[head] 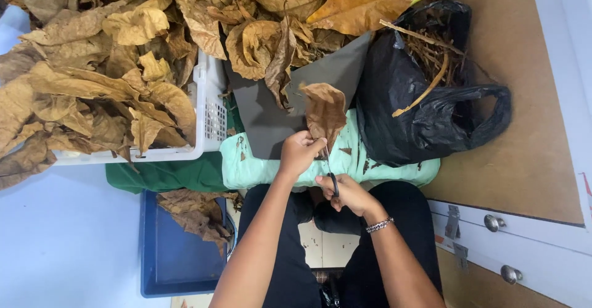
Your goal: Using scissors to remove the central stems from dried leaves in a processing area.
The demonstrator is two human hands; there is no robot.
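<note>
In the middle of the head view, just above the person's lap, the left hand (pixel 300 152) pinches the lower edge of a dry brown leaf (pixel 325 112) between thumb and fingers, holding it upright over a pale green cloth (pixel 394 171). The right hand (pixel 349 194) sits just near of it, fingers curled shut around the dark handles of a pair of scissors (pixel 331 173), whose blades point up to the leaf's base; whether the blades touch the leaf cannot be told. A beaded bracelet (pixel 379 225) circles the right wrist.

Behind the leaf lies a grey sheet (pixel 271 120), partly under a loose heap of dried leaves (pixel 265 36) that spreads across the far side. To the left, a white plastic basket (pixel 209 114) is piled over its rim with more crumpled tan leaves. Under it shows a dark green cloth (pixel 163 175). On the near left, a blue tray (pixel 176 255) holds a few brown leaves at its far end.

To the right of the held leaf, a black plastic bag (pixel 401 107) stands open with stems and stalks (pixel 431 55) sticking out of it, resting on a brown tabletop (pixel 524 147). Small leaf crumbs dot the pale green cloth. On the near right, a white drawer front carries metal knobs (pixel 491 223).
</note>
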